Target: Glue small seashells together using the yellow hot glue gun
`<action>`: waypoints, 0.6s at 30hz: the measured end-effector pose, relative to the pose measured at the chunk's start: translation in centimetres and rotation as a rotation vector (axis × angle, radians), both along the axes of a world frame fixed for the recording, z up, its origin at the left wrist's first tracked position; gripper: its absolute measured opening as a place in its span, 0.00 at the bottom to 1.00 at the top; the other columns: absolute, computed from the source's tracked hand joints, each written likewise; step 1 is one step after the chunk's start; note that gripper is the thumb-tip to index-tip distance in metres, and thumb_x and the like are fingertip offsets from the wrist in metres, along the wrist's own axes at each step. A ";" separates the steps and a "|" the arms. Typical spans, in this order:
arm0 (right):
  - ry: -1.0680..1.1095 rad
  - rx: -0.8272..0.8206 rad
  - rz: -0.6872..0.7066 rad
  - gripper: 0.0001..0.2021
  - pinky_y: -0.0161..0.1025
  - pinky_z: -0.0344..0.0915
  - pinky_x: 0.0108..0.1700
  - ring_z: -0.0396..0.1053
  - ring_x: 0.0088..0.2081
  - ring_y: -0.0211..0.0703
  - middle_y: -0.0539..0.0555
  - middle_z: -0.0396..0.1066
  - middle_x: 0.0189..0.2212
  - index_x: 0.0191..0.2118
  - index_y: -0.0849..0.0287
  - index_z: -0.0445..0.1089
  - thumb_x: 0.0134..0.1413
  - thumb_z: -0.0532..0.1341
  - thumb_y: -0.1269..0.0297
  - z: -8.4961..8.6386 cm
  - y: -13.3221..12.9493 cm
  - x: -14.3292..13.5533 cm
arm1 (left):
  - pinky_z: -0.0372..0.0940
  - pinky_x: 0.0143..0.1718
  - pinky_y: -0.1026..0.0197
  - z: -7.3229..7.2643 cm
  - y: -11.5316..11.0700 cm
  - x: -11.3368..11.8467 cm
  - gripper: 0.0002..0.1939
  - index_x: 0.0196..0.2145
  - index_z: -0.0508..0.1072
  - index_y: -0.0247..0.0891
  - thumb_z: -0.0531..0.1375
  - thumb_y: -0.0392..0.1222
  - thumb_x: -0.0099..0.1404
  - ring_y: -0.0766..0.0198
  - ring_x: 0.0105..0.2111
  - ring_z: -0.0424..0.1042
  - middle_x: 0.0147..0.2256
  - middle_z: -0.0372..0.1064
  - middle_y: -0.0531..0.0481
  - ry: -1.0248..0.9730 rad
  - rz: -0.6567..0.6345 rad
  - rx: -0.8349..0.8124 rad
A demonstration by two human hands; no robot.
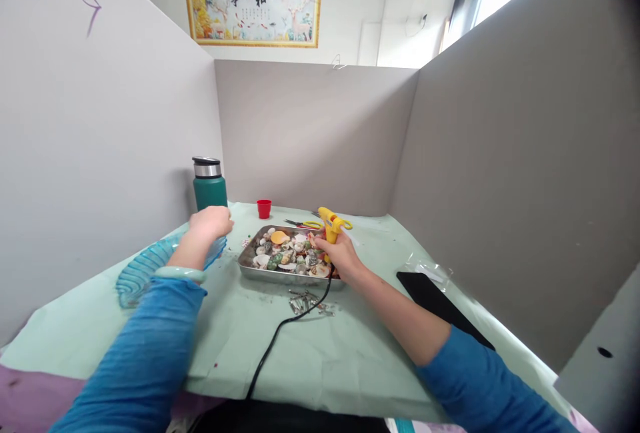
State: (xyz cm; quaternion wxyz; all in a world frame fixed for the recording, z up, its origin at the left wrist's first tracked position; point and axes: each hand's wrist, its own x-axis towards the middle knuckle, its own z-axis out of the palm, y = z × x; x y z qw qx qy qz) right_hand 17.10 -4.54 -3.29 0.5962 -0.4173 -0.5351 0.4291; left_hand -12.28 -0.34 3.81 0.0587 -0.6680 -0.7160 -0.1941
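My right hand (341, 253) grips a yellow hot glue gun (330, 223) by its handle, nozzle pointing away from me. It is over the right end of a metal tray (277, 278) full of seashells (287, 256). A black cord (280, 326) runs from the gun to the table's front edge. My left hand (213, 222) is above a wavy blue translucent dish (143, 266), in front of a teal bottle (210, 192). Its fingers are curled in, and whatever they may hold is hidden. Several small metal clips (310, 303) lie in front of the tray.
Behind the tray are a red cup (264, 209) and yellow-handled scissors (313, 224), partly hidden. On the right lie a black mat (443, 306) and a clear plastic bag (430, 271). Grey partitions (315, 133) enclose the green-covered table (350, 360) on three sides.
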 end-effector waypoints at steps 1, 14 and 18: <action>0.000 0.000 0.003 0.14 0.34 0.64 0.24 0.66 0.28 0.39 0.48 0.67 0.27 0.34 0.55 0.65 0.37 0.64 0.67 -0.1 0.1 0.0 | 0.63 0.38 0.56 0.0 -0.3 1.6 0.09 0.30 0.78 0.38 0.60 0.42 0.53 0.46 0.41 0.72 0.39 0.75 0.36 0.052 0.010 -0.015; -0.010 -0.004 0.107 0.16 0.34 0.59 0.21 0.60 0.18 0.33 0.44 0.62 0.19 0.33 0.56 0.63 0.36 0.67 0.62 0.5 -0.6 0.0 | 0.59 0.33 0.60 -2.9 -1.4 8.5 0.06 0.21 0.76 0.40 0.59 0.36 0.52 0.53 0.32 0.71 0.29 0.74 0.42 0.089 -0.308 -0.033; -0.027 -0.026 0.096 0.15 0.34 0.59 0.21 0.61 0.18 0.32 0.45 0.66 0.21 0.34 0.57 0.64 0.38 0.66 0.61 0.3 -0.2 0.0 | 0.59 0.32 0.57 -2.5 -1.3 8.4 0.08 0.22 0.76 0.37 0.57 0.36 0.54 0.49 0.33 0.71 0.31 0.74 0.37 0.126 -0.246 -0.022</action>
